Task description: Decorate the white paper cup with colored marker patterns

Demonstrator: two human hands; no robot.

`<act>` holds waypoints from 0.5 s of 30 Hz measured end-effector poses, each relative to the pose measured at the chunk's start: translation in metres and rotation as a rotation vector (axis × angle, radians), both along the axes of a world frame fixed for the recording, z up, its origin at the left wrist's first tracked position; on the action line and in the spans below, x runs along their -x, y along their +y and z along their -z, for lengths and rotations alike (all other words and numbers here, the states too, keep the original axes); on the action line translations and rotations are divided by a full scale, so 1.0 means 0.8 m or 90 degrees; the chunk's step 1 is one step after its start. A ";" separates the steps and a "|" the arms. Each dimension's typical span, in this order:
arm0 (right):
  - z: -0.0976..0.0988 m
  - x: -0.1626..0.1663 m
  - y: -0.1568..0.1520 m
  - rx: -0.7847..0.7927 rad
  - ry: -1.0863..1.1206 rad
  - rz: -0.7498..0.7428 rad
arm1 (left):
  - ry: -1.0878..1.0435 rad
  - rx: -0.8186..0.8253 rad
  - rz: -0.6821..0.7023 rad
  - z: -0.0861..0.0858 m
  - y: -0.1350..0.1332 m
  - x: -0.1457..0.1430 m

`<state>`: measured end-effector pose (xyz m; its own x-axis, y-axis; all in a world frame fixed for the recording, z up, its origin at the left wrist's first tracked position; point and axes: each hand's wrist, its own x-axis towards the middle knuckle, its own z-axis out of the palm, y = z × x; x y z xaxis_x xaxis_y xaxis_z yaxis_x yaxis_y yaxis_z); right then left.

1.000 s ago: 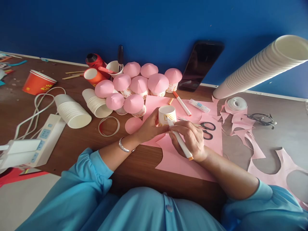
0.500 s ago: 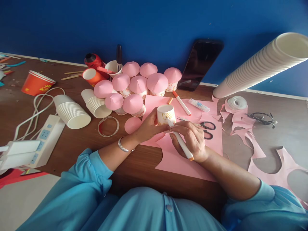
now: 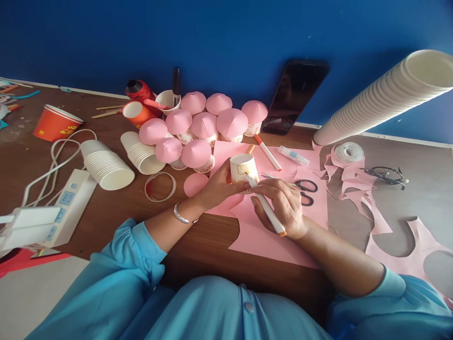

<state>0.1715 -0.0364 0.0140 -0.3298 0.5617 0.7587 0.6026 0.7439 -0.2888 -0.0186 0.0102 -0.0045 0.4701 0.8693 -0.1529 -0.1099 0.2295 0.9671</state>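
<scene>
My left hand (image 3: 224,183) grips a small white paper cup (image 3: 238,163) from its left side, with the cup's mouth tipped upward. Yellow-orange lines are drawn on the cup's wall. In my right hand (image 3: 281,203) is a white marker (image 3: 269,213) with an orange end, and its tip meets the cup's front. Both hands are above pink paper (image 3: 279,241). Black-handled scissors (image 3: 306,186) lie just beyond the right hand, partly hidden by it. A marker with a red-orange cap (image 3: 268,152) and a glue tube (image 3: 293,155) rest behind the cup.
Several cups with pink cone tops (image 3: 232,123) stand behind my hands. A phone (image 3: 295,97) leans on the blue wall beside a tall cup stack (image 3: 382,99). Tape (image 3: 349,152) and paper scraps (image 3: 378,217) lie right; cup stacks (image 3: 106,165) and a power strip (image 3: 69,203) left.
The cup has turned slightly in my left hand, and the marker tip sits at a slightly different place on its wall. Both hands keep their holds.
</scene>
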 end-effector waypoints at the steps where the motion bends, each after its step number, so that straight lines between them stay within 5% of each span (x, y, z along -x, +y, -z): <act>1: 0.000 0.000 0.000 0.000 -0.001 0.000 | -0.002 0.001 0.001 0.000 0.000 0.000; 15: -0.001 -0.003 0.000 0.007 -0.004 -0.011 | -0.002 0.015 -0.002 -0.006 0.000 0.000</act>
